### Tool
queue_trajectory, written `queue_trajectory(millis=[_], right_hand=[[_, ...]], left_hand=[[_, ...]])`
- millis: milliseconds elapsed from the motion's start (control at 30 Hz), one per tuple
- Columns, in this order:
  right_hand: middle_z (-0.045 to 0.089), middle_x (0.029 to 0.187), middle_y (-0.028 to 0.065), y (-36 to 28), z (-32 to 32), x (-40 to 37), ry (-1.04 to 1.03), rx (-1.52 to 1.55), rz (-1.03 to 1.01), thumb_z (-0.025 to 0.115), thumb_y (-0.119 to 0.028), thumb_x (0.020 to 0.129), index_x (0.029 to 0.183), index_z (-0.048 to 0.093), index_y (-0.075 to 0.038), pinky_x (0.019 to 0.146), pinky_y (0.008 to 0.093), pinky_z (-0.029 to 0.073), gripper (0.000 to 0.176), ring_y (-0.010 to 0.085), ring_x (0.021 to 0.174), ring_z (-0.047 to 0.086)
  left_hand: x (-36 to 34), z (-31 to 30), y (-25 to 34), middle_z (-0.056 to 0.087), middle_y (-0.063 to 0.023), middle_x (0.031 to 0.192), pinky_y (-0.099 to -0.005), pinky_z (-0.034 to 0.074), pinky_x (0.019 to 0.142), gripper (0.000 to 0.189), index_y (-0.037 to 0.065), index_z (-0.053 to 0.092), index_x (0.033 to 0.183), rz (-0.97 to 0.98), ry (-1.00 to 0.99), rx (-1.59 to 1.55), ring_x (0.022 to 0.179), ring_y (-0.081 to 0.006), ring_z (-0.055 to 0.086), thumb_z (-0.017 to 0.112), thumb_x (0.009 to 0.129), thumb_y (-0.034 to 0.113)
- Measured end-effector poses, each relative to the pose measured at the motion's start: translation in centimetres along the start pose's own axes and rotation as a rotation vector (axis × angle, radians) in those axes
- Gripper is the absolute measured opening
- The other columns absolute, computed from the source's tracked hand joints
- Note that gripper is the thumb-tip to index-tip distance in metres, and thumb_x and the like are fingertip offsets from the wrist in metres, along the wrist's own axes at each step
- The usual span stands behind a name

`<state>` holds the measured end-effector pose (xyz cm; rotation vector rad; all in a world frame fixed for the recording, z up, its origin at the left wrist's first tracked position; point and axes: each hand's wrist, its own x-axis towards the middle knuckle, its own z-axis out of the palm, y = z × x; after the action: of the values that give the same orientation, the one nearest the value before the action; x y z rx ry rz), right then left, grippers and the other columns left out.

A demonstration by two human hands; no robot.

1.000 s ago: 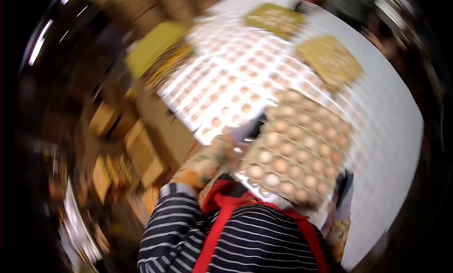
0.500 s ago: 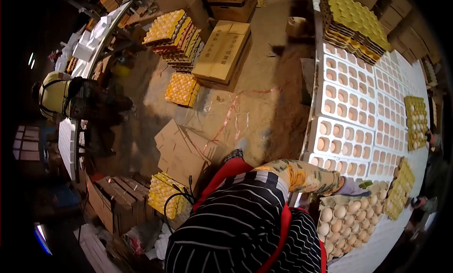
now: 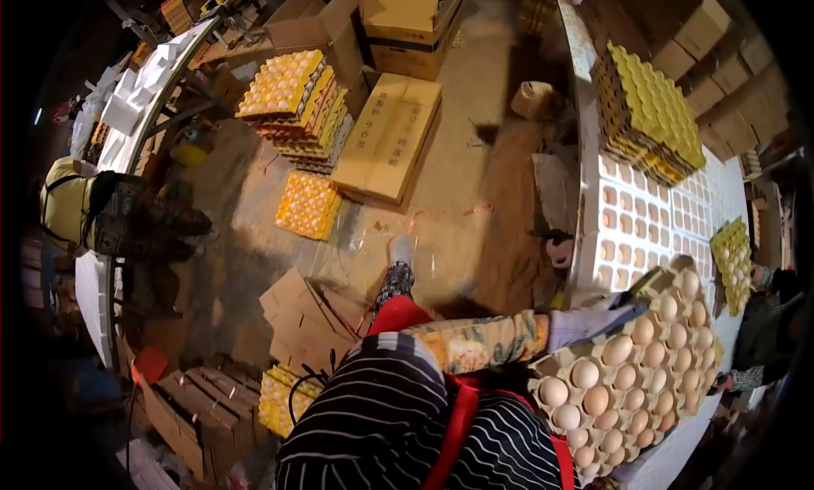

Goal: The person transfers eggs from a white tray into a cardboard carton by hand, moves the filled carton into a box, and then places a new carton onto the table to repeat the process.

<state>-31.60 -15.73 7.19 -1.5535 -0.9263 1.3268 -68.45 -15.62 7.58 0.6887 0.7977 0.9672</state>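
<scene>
A grey cardboard egg tray [image 3: 642, 420] full of brown and pale eggs is raised and tilted over the right-hand table. My left hand [image 3: 585, 322], in a grey-purple glove, is closed on the tray's upper edge, its fingertips partly hidden. Below the tray's lower edge a small part of my gloved right hand [image 3: 629, 468] shows, supporting it; most of its fingers are hidden. White foam trays with square cups [image 3: 634, 203] lie on the table beyond my left hand, with eggs in the cups.
Stacked yellow egg trays [image 3: 649, 108] stand at the table's far end. Another person's hand [image 3: 761, 278] is by a yellow tray [image 3: 731, 257] across the table. Cartons [image 3: 388, 138] and egg stacks [image 3: 292, 91] stand on the floor. Another person [image 3: 80, 206] is at left.
The egg tray has been lifted off the table towards me and tilted, with my left hand on its edge. My right hand has come partly into view. The whole view has shifted.
</scene>
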Motion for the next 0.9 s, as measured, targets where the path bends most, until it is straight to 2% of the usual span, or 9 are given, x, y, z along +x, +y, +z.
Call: queue_trajectory(millis=[100, 233, 400, 533, 633, 700, 733, 767, 900], right_hand=[[0.060, 0.129, 0.0077, -2.5, 9.6, -0.6, -0.086, 0.015, -0.030, 0.038, -0.040, 0.107, 0.142, 0.048, -0.007, 0.096, 0.0342, 0.050, 0.049, 0.0188, 0.112, 0.060], [0.060, 0.131, 0.0081, -2.2, 27.4, 0.5, -0.255, 0.043, 0.002, 0.037, -0.040, 0.108, 0.143, 0.048, -0.007, 0.097, 0.0349, 0.050, 0.049, 0.0194, 0.113, 0.060], [0.059, 0.133, 0.0086, 3.2, 54.2, 5.1, -0.599, 0.051, 0.235, 0.036, -0.040, 0.108, 0.143, 0.047, -0.007, 0.098, 0.0358, 0.050, 0.049, 0.0203, 0.114, 0.060], [0.058, 0.135, 0.0090, 11.6, 74.2, 7.8, -0.892, 0.030, 0.510, 0.035, -0.041, 0.108, 0.143, 0.046, -0.008, 0.099, 0.0365, 0.050, 0.049, 0.0209, 0.115, 0.060], [0.057, 0.135, 0.0105, 12.6, 87.4, 3.2, -0.968, -0.109, 0.831, 0.035, -0.040, 0.108, 0.143, 0.047, -0.009, 0.105, 0.0367, 0.045, 0.048, 0.0234, 0.122, 0.056], [0.057, 0.138, 0.0124, 22.5, 93.1, 7.9, -1.275, -0.472, 0.446, 0.037, -0.039, 0.108, 0.146, 0.043, -0.007, 0.106, 0.0338, 0.044, 0.050, 0.0211, 0.122, 0.056], [0.056, 0.139, 0.0133, 26.7, 96.1, 9.8, -1.410, -0.669, 0.185, 0.038, -0.038, 0.107, 0.148, 0.042, -0.007, 0.106, 0.0323, 0.044, 0.051, 0.0199, 0.122, 0.056], [0.056, 0.140, 0.0143, 30.9, 99.2, 11.7, -1.529, -0.823, -0.075, 0.039, -0.037, 0.107, 0.149, 0.040, -0.006, 0.107, 0.0308, 0.044, 0.053, 0.0188, 0.122, 0.056], [0.059, 0.133, 0.0167, 40.1, 111.4, 12.5, -1.602, -0.874, -0.022, 0.044, -0.040, 0.103, 0.142, 0.047, -0.007, 0.103, 0.0357, 0.046, 0.051, 0.0254, 0.117, 0.058]], left_hand=[[-5.0, -9.1, 3.6, 0.054, -0.0162, 0.141, -0.0300, 0.039, 0.107, 0.074, 0.014, 0.040, 0.152, 0.283, 0.137, -0.142, 0.129, -0.0237, 0.051, 0.055, 0.096, 0.060], [-10.6, -26.8, 6.3, 0.036, -0.0181, 0.157, -0.0413, 0.024, 0.120, 0.078, 0.013, 0.030, 0.157, 0.224, 0.339, 0.121, 0.147, -0.0336, 0.030, 0.047, 0.097, 0.062], [-21.3, -44.9, 5.7, 0.039, -0.0192, 0.152, -0.0378, 0.030, 0.117, 0.066, 0.003, 0.035, 0.151, 0.416, 0.660, 0.043, 0.140, -0.0287, 0.036, 0.055, 0.100, 0.041], [-27.1, -53.8, -3.0, 0.047, -0.0122, 0.143, -0.0355, 0.038, 0.110, 0.048, 0.000, 0.044, 0.142, 0.517, 0.908, -0.419, 0.130, -0.0220, 0.046, 0.052, 0.102, 0.027], [-29.2, -60.7, -9.9, 0.060, -0.0064, 0.128, -0.0333, 0.045, 0.102, 0.031, 0.002, 0.057, 0.128, 0.528, 1.131, -0.120, 0.116, -0.0173, 0.056, 0.043, 0.105, 0.017], [-30.6, -63.7, -10.5, 0.061, -0.0053, 0.126, -0.0339, 0.048, 0.099, 0.030, 0.002, 0.056, 0.127, 0.492, 1.194, -0.041, 0.113, -0.0170, 0.059, 0.042, 0.105, 0.018], [-30.1, -64.9, -10.0, 0.062, -0.0049, 0.124, -0.0351, 0.050, 0.098, 0.031, 0.003, 0.057, 0.126, 0.594, 1.133, -0.801, 0.110, -0.0182, 0.061, 0.040, 0.106, 0.020], [-29.7, -67.6, -13.6, 0.061, -0.0098, 0.131, -0.0408, 0.050, 0.101, 0.043, 0.004, 0.053, 0.134, 0.659, 1.159, -0.872, 0.117, -0.0245, 0.061, 0.039, 0.106, 0.033], [-27.0, -75.5, -21.7, 0.060, -0.0078, 0.128, -0.0408, 0.049, 0.102, 0.039, 0.004, 0.052, 0.134, 0.731, 1.417, -0.663, 0.118, -0.0234, 0.058, 0.040, 0.106, 0.028]])
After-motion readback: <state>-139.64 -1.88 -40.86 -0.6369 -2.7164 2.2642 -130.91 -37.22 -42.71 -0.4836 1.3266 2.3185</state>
